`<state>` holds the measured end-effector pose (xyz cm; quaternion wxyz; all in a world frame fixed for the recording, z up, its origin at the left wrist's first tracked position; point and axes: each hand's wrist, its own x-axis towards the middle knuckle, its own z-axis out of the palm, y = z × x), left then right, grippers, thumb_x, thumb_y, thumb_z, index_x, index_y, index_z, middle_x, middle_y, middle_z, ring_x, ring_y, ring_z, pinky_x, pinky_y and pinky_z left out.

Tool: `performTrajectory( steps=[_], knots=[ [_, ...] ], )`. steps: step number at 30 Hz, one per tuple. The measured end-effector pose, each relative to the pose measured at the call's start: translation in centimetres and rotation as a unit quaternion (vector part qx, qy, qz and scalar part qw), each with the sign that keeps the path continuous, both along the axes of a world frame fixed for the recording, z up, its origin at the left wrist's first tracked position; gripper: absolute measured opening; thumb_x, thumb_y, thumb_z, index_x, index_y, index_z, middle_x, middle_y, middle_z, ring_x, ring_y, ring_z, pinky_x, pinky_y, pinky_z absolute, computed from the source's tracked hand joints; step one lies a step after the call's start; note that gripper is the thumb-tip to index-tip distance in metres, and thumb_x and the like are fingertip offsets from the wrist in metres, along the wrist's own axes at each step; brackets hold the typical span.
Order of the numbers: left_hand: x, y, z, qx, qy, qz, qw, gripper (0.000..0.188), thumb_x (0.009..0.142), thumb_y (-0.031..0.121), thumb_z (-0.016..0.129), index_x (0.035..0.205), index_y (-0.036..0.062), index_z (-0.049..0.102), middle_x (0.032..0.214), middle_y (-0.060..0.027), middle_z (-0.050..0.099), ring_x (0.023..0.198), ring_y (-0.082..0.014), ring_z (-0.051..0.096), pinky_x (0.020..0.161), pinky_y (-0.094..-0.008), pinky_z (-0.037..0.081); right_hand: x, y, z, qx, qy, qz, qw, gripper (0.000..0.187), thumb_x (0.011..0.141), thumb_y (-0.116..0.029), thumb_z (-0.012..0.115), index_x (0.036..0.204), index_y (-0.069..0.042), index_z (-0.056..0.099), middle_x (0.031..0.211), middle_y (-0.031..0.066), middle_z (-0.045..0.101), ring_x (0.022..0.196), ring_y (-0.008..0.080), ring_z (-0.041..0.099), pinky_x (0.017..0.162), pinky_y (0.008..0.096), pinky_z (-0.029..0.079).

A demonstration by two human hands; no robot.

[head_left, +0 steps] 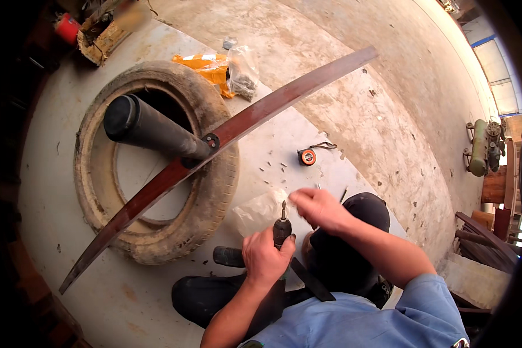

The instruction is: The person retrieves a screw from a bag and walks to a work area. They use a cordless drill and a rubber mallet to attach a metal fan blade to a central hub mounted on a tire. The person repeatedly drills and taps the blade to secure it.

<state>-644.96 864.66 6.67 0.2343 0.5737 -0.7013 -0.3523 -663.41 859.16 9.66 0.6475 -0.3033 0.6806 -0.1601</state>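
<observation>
Just ahead of us, our left grip (265, 255) clasps the power drill (282, 232), its bit (283, 210) pointing away; our right grip (318, 207) curls just right of the tip, nearer that end, whether holding anything we cannot tell.

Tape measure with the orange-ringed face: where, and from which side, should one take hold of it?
Probably best: pinch the compact black body of the tape measure across its left and right sides, coming from the person's side with the nearby right hand. Its strap trails off the far edge toward the right, so the near approach looks freer.
</observation>
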Motion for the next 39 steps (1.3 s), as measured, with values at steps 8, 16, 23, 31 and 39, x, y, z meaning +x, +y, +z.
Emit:
performTrajectory(
  steps=[8, 16, 23, 31, 39],
  knots=[
    [0.7, -0.2, 1.9, 0.316, 0.282, 0.057, 0.904, 0.02, 0.085, 0.017, 0.069, 0.089, -0.0018, 0.065, 0.07, -0.0074, 0.065, 0.061, -0.0158, 0.065, 0.057, -0.0329, 0.052, 1.8, 0.6, 1.1, -0.02, 0.019, 0.242, 0.97, 0.049, 0.087, -0.044, 0.068, 0.092, 0.004, 0.067, 0.07, 0.0093, 0.064, 0.063, 0.0117, 0.06, 0.057, 0.0299, 0.049],
    [0.7, 1.0, -1.6, 0.264, 0.157, -0.067, 0.949, 0.028, 0.078, 0.02, 0.076, 0.092, -0.0005, 0.064, 0.085, -0.0133, 0.068, 0.081, -0.0228, 0.065, 0.071, -0.0369, 0.052, 2.5, 3.5, 0.5, -0.101, 0.102, 0.248, 0.958, 0.058, 0.083, -0.055, 0.068, 0.087, 0.003, 0.068, 0.067, 0.0154, 0.065, 0.061, 0.0223, 0.064, 0.059, 0.0363, 0.051],
    [1.6, 1.9, -0.1, 0.354, 0.316, -0.059, 0.878, 0.027, 0.073, 0.019, 0.076, 0.088, 0.0001, 0.064, 0.08, -0.0084, 0.066, 0.075, -0.0194, 0.064, 0.067, -0.0362, 0.051, 3.5, 4.1, 1.3, -0.216, 0.096, 0.262, 0.936, 0.049, 0.084, -0.051, 0.067, 0.087, -0.002, 0.07, 0.07, 0.0183, 0.066, 0.066, 0.0312, 0.067, 0.061, 0.0379, 0.053],
    [4.2, 4.1, 1.3, 0.491, 0.477, 0.008, 0.729, 0.023, 0.074, 0.01, 0.068, 0.095, 0.0031, 0.062, 0.085, -0.0011, 0.06, 0.077, -0.0116, 0.058, 0.07, -0.0261, 0.047, 4.1, 4.3, 1.3, -0.188, -0.138, 0.243, 0.942, 0.043, 0.086, -0.044, 0.07, 0.089, -0.001, 0.068, 0.073, 0.0143, 0.067, 0.066, 0.0213, 0.067, 0.061, 0.0339, 0.053],
    [3.0, 3.7, 0.4, 0.178, 0.134, 0.003, 0.975, 0.021, 0.077, 0.012, 0.073, 0.092, 0.0003, 0.064, 0.083, -0.0063, 0.067, 0.078, -0.0135, 0.063, 0.07, -0.0325, 0.051, 3.4, 4.1, -0.4, -0.192, -0.049, 0.324, 0.925, 0.042, 0.086, -0.04, 0.071, 0.096, 0.0, 0.066, 0.081, 0.0138, 0.064, 0.077, 0.0241, 0.064, 0.071, 0.0365, 0.051]
  ],
)
